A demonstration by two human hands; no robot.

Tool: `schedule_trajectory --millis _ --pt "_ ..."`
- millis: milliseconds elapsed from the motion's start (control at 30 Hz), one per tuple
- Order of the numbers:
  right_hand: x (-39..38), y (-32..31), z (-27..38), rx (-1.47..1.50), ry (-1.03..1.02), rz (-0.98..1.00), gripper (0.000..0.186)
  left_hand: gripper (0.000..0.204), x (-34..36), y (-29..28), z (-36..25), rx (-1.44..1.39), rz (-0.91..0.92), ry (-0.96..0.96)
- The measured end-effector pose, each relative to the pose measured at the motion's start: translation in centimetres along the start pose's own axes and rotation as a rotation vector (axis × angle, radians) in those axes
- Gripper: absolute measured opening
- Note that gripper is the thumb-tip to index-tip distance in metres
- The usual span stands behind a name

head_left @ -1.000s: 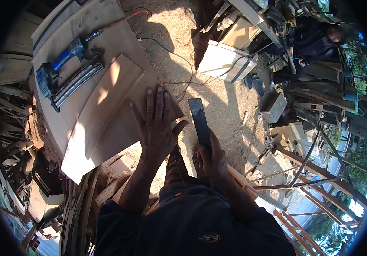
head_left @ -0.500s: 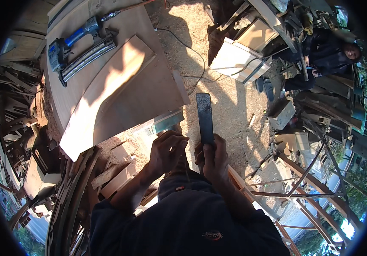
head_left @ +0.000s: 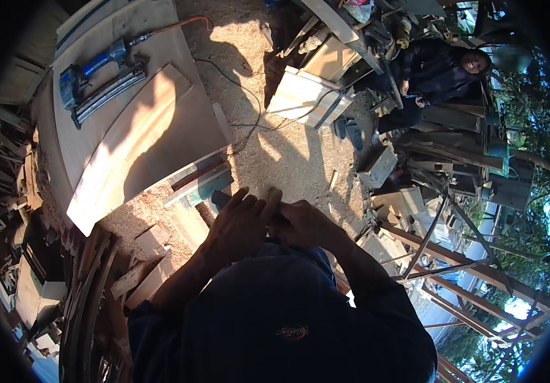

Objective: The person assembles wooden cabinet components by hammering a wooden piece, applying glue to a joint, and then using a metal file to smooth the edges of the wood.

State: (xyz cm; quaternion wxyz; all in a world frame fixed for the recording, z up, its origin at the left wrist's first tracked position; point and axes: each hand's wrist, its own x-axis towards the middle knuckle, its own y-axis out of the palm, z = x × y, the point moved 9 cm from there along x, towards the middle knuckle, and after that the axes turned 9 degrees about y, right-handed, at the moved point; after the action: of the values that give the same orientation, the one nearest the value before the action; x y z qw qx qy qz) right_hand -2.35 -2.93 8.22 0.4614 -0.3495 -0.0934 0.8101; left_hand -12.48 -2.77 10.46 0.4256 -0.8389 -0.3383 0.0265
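Observation:
In front of my chest both hands meet, with their fingers bent and touching. My left hand (head_left: 236,220) is closed, its knuckles facing up and away from me. My right hand (head_left: 304,223) is closed too, its thumb side pressed against the left fingers. Whatever sits between them is hidden; the flat dark metal blade seen earlier does not show clearly now. Beyond the left hand lies a wooden panel (head_left: 201,134) with a pale, curved-edge board (head_left: 106,156) on it. A blue and grey nail gun (head_left: 99,62) rests on the panel's far left.
Sawdust covers the ground (head_left: 288,153), crossed by a dark cable (head_left: 259,105). A pale wooden box (head_left: 304,96) stands ahead. Another person (head_left: 438,76) sits at the far right near dark slippers (head_left: 351,133). Wood strips (head_left: 90,281) are stacked at left; wooden beams (head_left: 466,262) stand right.
The right hand held a flat dark metal blade upright; that blade has dropped from sight. My hands, apart before, have come together. The whole scene has shifted left as the view turned.

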Motion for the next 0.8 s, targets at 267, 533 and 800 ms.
schedule_trajectory --millis 267,533,800 --pt "0.2 -3.4 -6.9 0.376 0.162 -0.022 0.025 0.039 -7.6 9.4 5.0 -0.411 -0.131 -0.423" --pt "-0.9 -13.0 -13.6 0.120 -0.207 -0.208 0.034 0.052 -7.0 7.3 5.2 -0.875 -0.653 -0.993" --pt "4.0 -39.7 -26.0 -0.386 0.100 -0.929 0.039 0.034 -1.9 2.0 1.5 -0.526 -1.127 -0.901"
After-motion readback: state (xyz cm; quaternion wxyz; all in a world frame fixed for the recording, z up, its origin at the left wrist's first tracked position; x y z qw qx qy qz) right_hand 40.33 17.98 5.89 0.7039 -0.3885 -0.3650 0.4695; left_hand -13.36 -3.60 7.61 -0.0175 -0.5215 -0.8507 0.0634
